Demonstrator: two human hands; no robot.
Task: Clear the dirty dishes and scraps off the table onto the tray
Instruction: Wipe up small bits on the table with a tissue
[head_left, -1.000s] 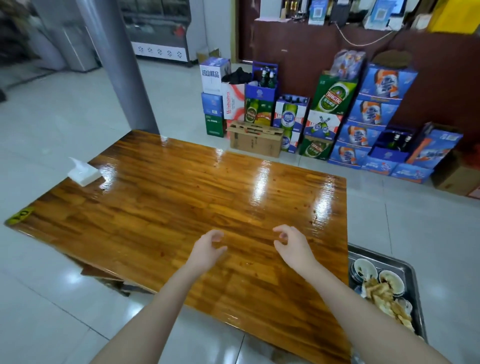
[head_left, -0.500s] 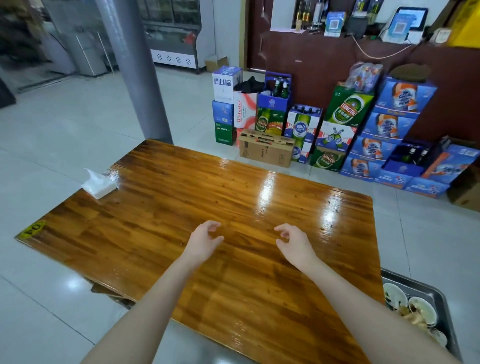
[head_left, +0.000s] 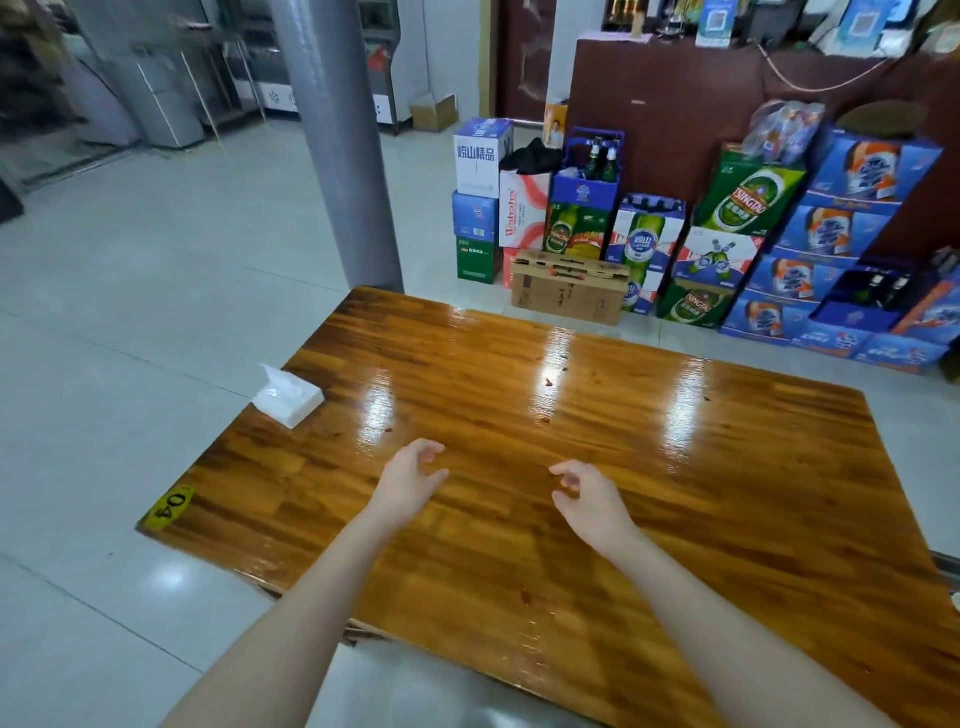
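Two bare forearms reach over a glossy wooden table (head_left: 737, 519). The left hand (head_left: 410, 480) and right hand (head_left: 589, 501) hover above it, fingers loosely curled, holding nothing. Small reddish scraps (head_left: 549, 383) dot the far tabletop. A tissue pack (head_left: 287, 399) sits at the table's left edge. Beyond lie a tiled floor (head_left: 130, 312), a grey pillar (head_left: 337, 156) and stacked beer boxes (head_left: 753, 208).

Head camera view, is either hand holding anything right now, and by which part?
Nothing is held. The left hand and the right hand are both empty, fingers loosely curled, over the glossy brown wooden table.
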